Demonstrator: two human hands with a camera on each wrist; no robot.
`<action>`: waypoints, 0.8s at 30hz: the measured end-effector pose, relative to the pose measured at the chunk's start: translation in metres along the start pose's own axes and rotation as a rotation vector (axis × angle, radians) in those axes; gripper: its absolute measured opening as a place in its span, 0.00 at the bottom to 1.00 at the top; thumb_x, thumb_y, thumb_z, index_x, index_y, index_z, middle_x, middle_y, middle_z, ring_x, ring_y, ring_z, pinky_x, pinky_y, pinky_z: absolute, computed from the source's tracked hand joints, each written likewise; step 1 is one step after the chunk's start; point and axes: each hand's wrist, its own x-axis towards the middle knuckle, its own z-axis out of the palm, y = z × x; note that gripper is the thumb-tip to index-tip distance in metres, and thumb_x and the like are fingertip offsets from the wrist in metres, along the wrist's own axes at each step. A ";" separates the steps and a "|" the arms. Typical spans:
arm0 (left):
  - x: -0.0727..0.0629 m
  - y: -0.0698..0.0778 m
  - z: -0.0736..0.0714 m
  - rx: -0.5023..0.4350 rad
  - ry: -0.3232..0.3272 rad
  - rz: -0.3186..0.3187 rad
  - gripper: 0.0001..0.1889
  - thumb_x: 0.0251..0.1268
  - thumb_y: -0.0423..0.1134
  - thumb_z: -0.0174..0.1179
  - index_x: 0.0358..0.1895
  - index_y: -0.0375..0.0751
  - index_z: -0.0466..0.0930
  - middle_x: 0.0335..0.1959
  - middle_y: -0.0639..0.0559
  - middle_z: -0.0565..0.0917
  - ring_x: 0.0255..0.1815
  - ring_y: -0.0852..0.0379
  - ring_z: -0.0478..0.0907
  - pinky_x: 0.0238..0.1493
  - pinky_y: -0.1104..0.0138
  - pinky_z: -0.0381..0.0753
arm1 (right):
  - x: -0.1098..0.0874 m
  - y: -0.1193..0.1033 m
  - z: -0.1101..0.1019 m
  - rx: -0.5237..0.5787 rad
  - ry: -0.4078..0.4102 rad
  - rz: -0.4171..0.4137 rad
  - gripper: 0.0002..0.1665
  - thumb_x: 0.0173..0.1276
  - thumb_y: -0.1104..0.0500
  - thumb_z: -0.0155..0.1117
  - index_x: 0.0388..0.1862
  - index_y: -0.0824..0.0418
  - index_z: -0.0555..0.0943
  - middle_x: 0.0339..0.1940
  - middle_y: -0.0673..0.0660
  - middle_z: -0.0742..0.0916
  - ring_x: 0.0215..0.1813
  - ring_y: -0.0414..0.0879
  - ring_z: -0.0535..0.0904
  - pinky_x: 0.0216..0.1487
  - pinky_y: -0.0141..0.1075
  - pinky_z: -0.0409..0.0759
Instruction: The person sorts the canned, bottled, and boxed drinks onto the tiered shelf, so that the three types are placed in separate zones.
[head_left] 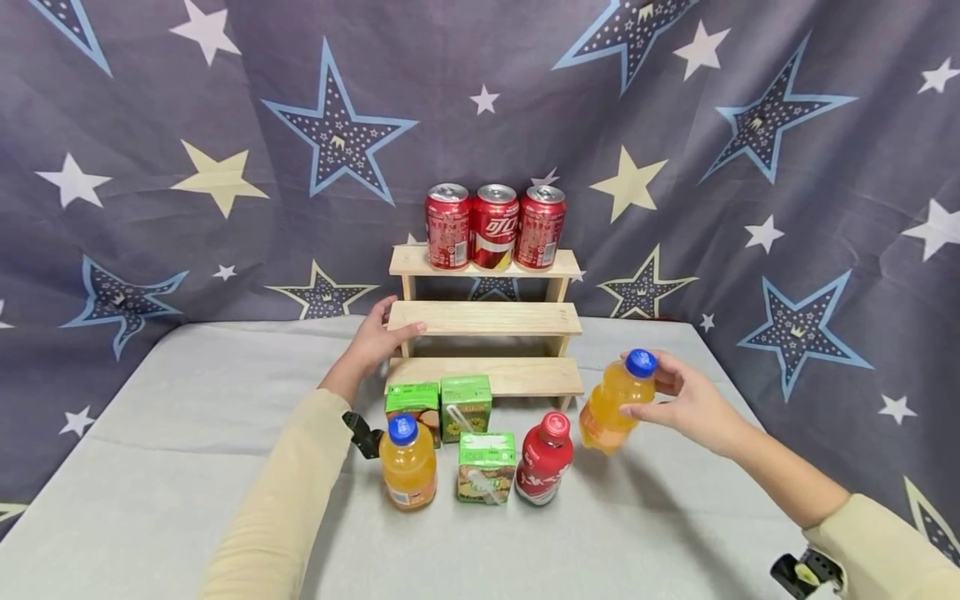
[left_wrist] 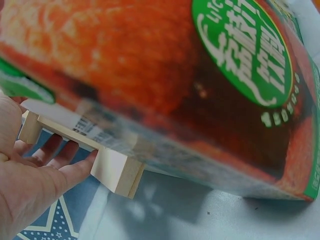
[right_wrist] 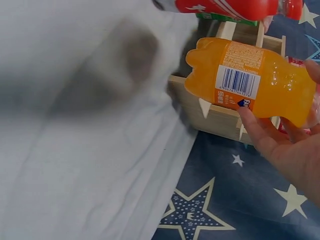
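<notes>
At the left end of a three-step wooden display rack (head_left: pixel 483 318), my left hand (head_left: pixel 377 335) grips the middle step, thumb over its top and fingers behind. Its wrist view shows the fingers (left_wrist: pixel 70 172) around the wood, partly hidden by a juice carton (left_wrist: pixel 150 65) close to the camera. My right hand (head_left: pixel 686 400) holds an orange soda bottle (head_left: pixel 617 404) with a blue cap, tilted, beside the lowest step's right end. In the right wrist view, this bottle (right_wrist: pixel 240 75) shows its barcode label, with thumb and fingers around its upper part.
Three red cola cans (head_left: pixel 495 227) stand on the top step. Before the rack are green juice cartons (head_left: pixel 467 408), one (head_left: pixel 486 471) nearer the front, a second orange soda bottle (head_left: pixel 408 467) and a red bottle (head_left: pixel 544 458). A star-patterned cloth (head_left: pixel 337 142) hangs behind the white-covered table (head_left: pixel 187 467).
</notes>
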 end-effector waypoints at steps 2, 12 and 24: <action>0.000 0.000 0.000 0.011 0.004 -0.005 0.48 0.58 0.44 0.64 0.75 0.48 0.39 0.69 0.35 0.57 0.61 0.36 0.69 0.53 0.50 0.79 | 0.003 -0.003 0.000 -0.005 0.013 -0.004 0.35 0.54 0.61 0.72 0.60 0.66 0.70 0.55 0.65 0.80 0.46 0.27 0.79 0.46 0.24 0.80; -0.001 -0.001 0.000 0.012 0.009 -0.004 0.48 0.58 0.45 0.64 0.75 0.49 0.39 0.70 0.35 0.56 0.62 0.37 0.68 0.55 0.50 0.78 | 0.019 -0.015 0.002 -0.056 0.041 0.050 0.38 0.55 0.56 0.73 0.63 0.62 0.69 0.57 0.62 0.80 0.54 0.55 0.80 0.50 0.32 0.82; -0.003 0.002 0.000 -0.004 0.005 0.000 0.48 0.59 0.44 0.64 0.75 0.49 0.39 0.70 0.35 0.57 0.62 0.37 0.68 0.53 0.49 0.79 | 0.041 -0.027 0.006 -0.029 0.035 0.041 0.35 0.55 0.58 0.72 0.61 0.63 0.70 0.55 0.62 0.81 0.54 0.55 0.80 0.51 0.31 0.81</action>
